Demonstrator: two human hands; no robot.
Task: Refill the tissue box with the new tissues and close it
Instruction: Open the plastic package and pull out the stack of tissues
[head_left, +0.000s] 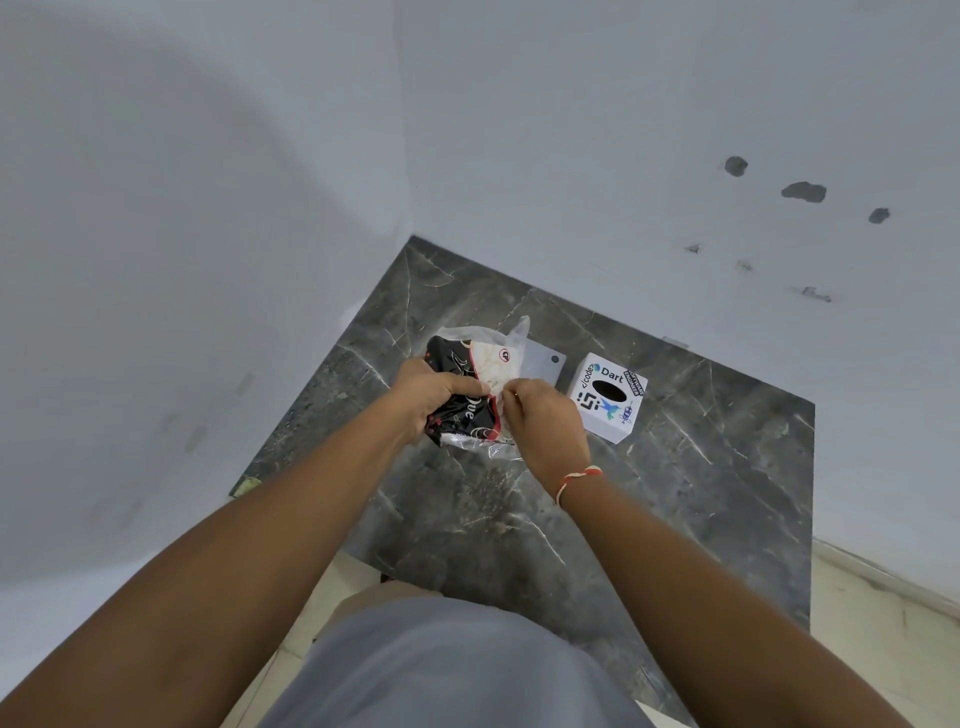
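**Still at the packet: nothing in the box yet**

Just left of the frame's centre, the person holds a plastic tissue packet (467, 400) up over the dark marble slab (519, 519). The left hand (431, 395) is wrapped round the black printed part of the wrapper, fingers curled tight on it. The right hand (540, 421), with a red-and-white thread band (576, 480) at the wrist, has its fingertips pinched together at the wrapper's edge where the pale tissues show; from here I cannot quite tell whether it grips the plastic film or the tissues themselves, but it looks like the packet is being torn open or the wad teased out.

The white tissue box (609, 397) sits on the slab just right of centre, near the right hand but not touching it. It is covered in stickers, and its dark oval slot faces up with no tissue poking through. A flat grey panel (543, 361) lies on the slab between the packet and the box, partly behind the packet; it could be the box's removable base, though that is a guess.

So the work is early, by my reckoning. The new tissues are still in their wrapper and still in hand. Left to do: free the wad, load it into the box, feed a sheet through the slot perhaps, and close the box.
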